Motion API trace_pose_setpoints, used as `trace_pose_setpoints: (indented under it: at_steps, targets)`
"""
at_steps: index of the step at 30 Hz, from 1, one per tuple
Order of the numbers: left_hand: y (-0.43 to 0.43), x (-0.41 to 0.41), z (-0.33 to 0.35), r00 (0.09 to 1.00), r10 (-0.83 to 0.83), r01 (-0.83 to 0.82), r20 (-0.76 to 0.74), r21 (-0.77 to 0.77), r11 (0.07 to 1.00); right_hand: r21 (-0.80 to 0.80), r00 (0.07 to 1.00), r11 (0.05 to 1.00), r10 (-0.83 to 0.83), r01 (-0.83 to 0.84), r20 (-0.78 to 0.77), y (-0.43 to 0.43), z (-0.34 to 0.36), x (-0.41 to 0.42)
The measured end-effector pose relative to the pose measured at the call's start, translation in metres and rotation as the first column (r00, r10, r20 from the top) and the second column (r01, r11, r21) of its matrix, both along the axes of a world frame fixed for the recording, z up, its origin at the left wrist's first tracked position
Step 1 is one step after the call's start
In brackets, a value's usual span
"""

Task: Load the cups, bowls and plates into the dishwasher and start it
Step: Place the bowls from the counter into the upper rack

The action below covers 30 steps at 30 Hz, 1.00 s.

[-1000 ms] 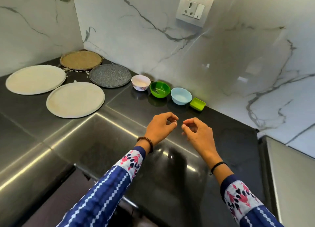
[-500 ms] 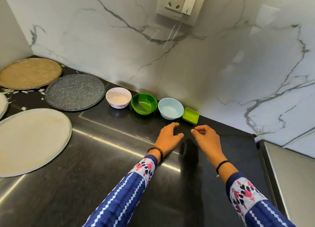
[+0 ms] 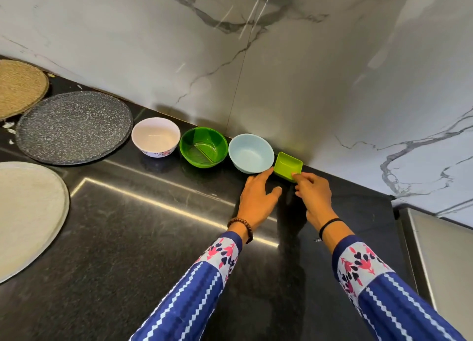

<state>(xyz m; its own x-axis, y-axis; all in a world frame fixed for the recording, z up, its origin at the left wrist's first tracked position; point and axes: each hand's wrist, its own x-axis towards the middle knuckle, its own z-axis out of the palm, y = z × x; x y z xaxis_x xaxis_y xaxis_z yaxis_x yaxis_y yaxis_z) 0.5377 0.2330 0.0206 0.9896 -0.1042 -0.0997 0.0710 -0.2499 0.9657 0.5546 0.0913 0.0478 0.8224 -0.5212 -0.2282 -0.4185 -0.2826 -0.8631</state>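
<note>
Along the marble wall stands a row of bowls: a white flowered bowl (image 3: 155, 136), a green bowl (image 3: 203, 146), a light blue bowl (image 3: 250, 153) and a small square lime dish (image 3: 288, 166). My left hand (image 3: 258, 197) is spread, its fingertips touching the near side of the blue bowl. My right hand (image 3: 313, 194) has its fingertips on the near rim of the lime dish, which is tilted. To the left lie a speckled grey plate (image 3: 74, 126), a cream plate (image 3: 28, 215) and a woven tan plate (image 3: 18, 87).
Everything rests on a glossy black counter (image 3: 143, 238). The marble backsplash (image 3: 281, 71) rises directly behind the bowls. A steel appliance surface (image 3: 445, 258) borders the counter at the right edge.
Both hands have reached forward across the counter to the bowls. The left now touches the blue bowl, the right touches the lime dish. The camera has moved closer.
</note>
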Motion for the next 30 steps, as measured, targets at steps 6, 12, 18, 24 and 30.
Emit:
trace_pose_setpoints:
  at_steps: [6, 12, 18, 24, 30]
  targets:
    - [0.0, -0.02, 0.004, 0.997, 0.059, -0.057, 0.051, -0.038, 0.998, 0.059, 0.999, 0.998, -0.02, 0.022, -0.028, -0.001, 0.012, -0.039]
    - [0.004, -0.076, 0.019, 0.993, 0.024, -0.019, 0.12, -0.038, 0.999, 0.229, 0.999, 0.972, -0.051, 0.052, -0.008, -0.002, 0.021, -0.131]
    - [0.0, -0.137, 0.026, 0.983, -0.151, 0.144, 0.1, 0.08, 0.986, 0.387, 0.988, 0.91, -0.151, 0.149, -0.025, 0.001, 0.025, -0.236]
    - [-0.018, -0.19, 0.041, 0.926, -0.377, 0.374, 0.022, 0.084, 0.924, 0.481, 0.951, 0.824, -0.299, 0.298, -0.078, -0.013, 0.038, -0.32]
    - [-0.063, -0.238, 0.05, 0.859, -0.511, 0.512, -0.042, 0.024, 0.859, 0.52, 0.899, 0.755, -0.434, 0.398, -0.059, -0.046, 0.042, -0.384]
